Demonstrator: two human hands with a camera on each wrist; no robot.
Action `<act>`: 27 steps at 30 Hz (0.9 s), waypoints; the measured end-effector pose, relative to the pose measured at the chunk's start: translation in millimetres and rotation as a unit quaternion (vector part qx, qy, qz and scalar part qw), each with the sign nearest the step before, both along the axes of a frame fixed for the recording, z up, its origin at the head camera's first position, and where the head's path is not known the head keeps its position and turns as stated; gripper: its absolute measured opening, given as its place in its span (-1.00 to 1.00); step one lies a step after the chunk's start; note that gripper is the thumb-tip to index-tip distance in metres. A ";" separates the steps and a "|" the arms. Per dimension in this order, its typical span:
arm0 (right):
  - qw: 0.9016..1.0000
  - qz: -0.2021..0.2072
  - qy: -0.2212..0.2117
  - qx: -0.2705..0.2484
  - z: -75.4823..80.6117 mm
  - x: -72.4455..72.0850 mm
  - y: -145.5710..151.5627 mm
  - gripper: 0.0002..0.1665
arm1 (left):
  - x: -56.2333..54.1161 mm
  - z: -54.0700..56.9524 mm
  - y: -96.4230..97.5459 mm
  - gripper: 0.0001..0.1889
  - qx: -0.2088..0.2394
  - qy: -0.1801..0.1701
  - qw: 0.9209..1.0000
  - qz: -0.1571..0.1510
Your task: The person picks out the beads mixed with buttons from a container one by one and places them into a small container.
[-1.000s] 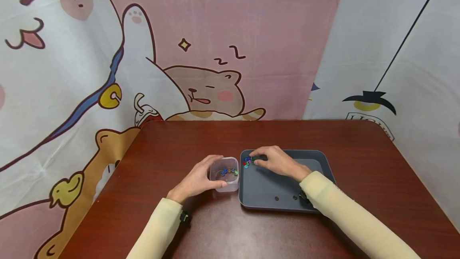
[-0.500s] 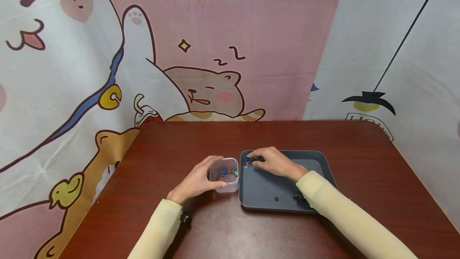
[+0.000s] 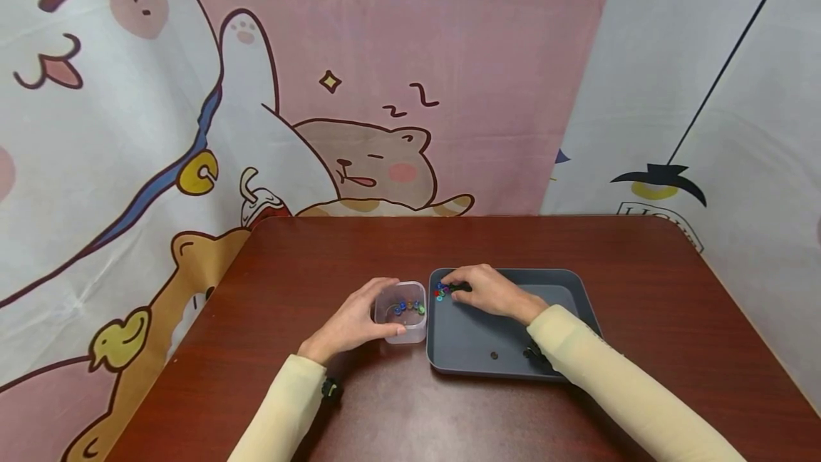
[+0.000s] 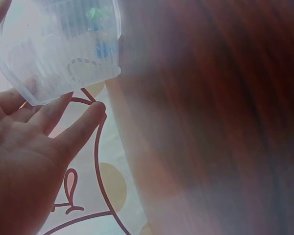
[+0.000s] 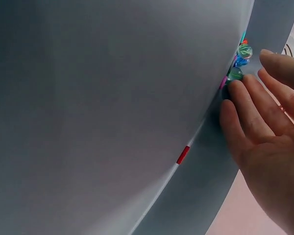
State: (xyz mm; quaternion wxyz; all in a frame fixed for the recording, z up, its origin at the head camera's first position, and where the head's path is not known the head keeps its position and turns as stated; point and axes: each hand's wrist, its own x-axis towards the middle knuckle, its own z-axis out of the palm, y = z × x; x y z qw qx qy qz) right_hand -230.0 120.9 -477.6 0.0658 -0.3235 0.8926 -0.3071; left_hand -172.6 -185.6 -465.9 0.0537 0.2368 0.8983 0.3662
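Observation:
My left hand point(image 3: 349, 316) holds a clear plastic box point(image 3: 410, 334) by its left side, thumb at the near side and fingers at the far side. Several glass marbles point(image 3: 410, 304) lie inside the box. Over the far left corner of a grey tray point(image 3: 474, 330), my right hand point(image 3: 490, 291) reaches down with its thumb apart from the fingers. In the right wrist view, its fingertips are right at a green marble point(image 5: 235, 74). More marbles point(image 5: 244, 51) and small coloured pieces are bunched there, one red piece point(image 5: 183, 155) lying apart along the tray's edge.
Two small dark round pieces point(image 3: 494, 356) lie near the tray's front side, one close to the right sleeve. The tray stands just right of the box on a brown wooden table point(image 3: 359, 248). A cartoon-printed curtain point(image 3: 500, 77) hangs behind the table.
My right hand has shifted slightly left and toward me over the bunch of marbles. My left hand and the box have stayed where they were.

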 end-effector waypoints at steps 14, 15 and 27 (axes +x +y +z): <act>1.000 0.005 0.023 0.010 0.0 0.5 2.7 -0.62 | 0.2 0.7 1.1 -0.07 -0.002 -0.005 1.000 0.001; 1.000 0.005 0.024 0.012 0.1 0.8 3.0 -0.62 | 0.3 1.1 1.2 -0.07 -0.002 -0.006 1.000 0.001; 0.998 0.017 0.049 0.046 -4.5 0.3 2.7 -0.63 | 0.6 0.9 0.3 -0.02 -0.003 -0.008 1.000 -0.002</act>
